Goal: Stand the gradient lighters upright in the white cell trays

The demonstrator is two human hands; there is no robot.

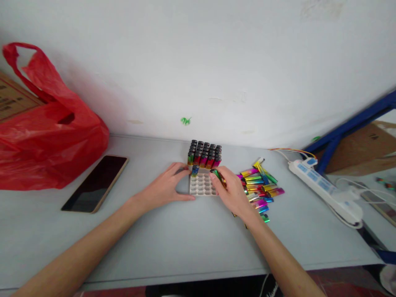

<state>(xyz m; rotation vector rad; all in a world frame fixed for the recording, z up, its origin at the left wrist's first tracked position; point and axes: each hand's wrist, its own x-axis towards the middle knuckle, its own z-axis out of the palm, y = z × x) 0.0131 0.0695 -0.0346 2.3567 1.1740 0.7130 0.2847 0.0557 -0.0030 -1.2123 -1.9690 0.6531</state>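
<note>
Leftmost, a red bag (55, 140), then a phone (95, 184) lying flat on the table (173, 247). Left hand (162, 185) next: thumb and fingers spread about the left edge of a pale holed tray (202, 189), seemingly steadying it; pressure cannot be told. Tray's far part carries upright lighters (204, 156) in close rows; nearer, a lone blue lighter (194, 171) stands at the left, front holes bare. Right hand (230, 187) pinches a green lighter (218, 175), tilted, over the tray's right side. Beyond, loose lighters (255, 189) in a heap, then a power strip (321, 187). Step in hand, my reading: filling the row. Next move calls for tipping the green one upright, base over a free hole.
</note>
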